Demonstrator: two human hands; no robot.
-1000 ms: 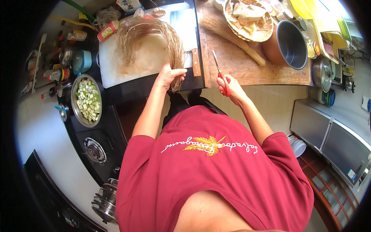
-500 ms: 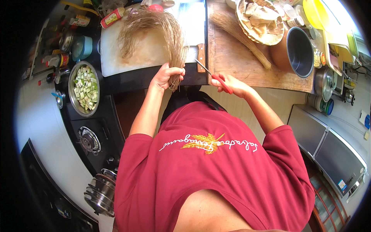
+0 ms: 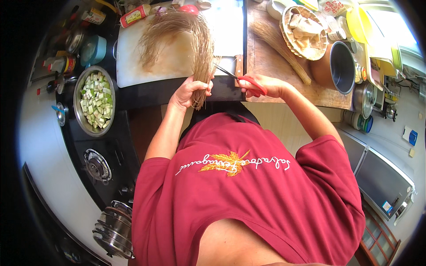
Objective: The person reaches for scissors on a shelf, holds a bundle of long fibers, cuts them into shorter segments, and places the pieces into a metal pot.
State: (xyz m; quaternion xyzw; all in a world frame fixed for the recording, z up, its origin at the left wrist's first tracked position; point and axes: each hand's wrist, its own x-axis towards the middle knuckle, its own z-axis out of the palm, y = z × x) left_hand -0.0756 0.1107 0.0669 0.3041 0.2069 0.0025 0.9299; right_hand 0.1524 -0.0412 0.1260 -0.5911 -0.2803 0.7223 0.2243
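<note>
A bundle of thin brown dried vermicelli (image 3: 202, 48) arches over the white cutting board, its loose strands spread at the far left. My left hand (image 3: 191, 92) is wrapped round the near part of it at the counter's front edge, with a short end sticking out below the fist. In my right hand (image 3: 266, 85) are red-handled scissors (image 3: 252, 84). Their dark blades are slightly parted and point left, the tips close beside the bundle just above my left hand. Whether the tips touch the strands I cannot tell.
The white board (image 3: 128, 66) lies beside a wooden board (image 3: 275, 88) bearing another strand bundle (image 3: 284, 53). A wicker basket (image 3: 288, 42) and a round pot (image 3: 321, 68) stand right. A metal bowl of diced green-white vegetable (image 3: 79, 108) sits left, by the gas burner (image 3: 97, 166).
My right hand has brought the scissors left, toward the vermicelli, and their blades have parted. My left hand keeps its hold. The whole view has shifted slightly.
</note>
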